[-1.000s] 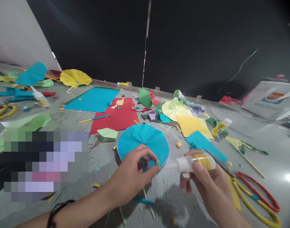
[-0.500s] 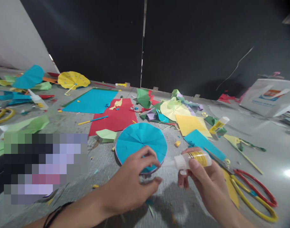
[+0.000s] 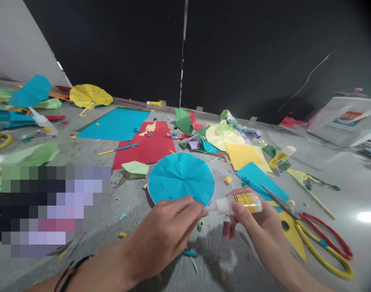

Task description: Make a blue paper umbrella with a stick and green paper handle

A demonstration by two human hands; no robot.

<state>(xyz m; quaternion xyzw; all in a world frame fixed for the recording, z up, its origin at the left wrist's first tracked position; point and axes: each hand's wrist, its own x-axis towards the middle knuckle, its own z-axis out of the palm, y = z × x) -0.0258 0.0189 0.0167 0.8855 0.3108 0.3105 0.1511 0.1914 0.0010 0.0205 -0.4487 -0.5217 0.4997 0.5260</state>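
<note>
A pleated blue paper disc (image 3: 181,178) lies on the grey table in front of me. My left hand (image 3: 164,237) rests at its near edge, fingers closed together, with nothing visible in them. My right hand (image 3: 256,221) grips a small white-capped glue bottle with a yellow label (image 3: 243,204). The bottle's nozzle points left and nearly reaches my left fingertips. Just below those fingertips, a small green paper roll (image 3: 200,226) lies on the table. Scissors with red and yellow handles (image 3: 323,245) lie right of my right hand, their blades close to it.
Sheets of red (image 3: 145,148), blue (image 3: 114,123) and yellow paper (image 3: 246,157) lie beyond the disc among many scraps. Yellow paper fans (image 3: 89,95) stand farther left. A white bag (image 3: 345,121) sits at the right. A pixelated patch (image 3: 54,211) covers the lower left.
The small green roll has left my left fingertips and now lies on the table. My left hand has closed and shifted toward the glue nozzle. The view has tilted slightly.
</note>
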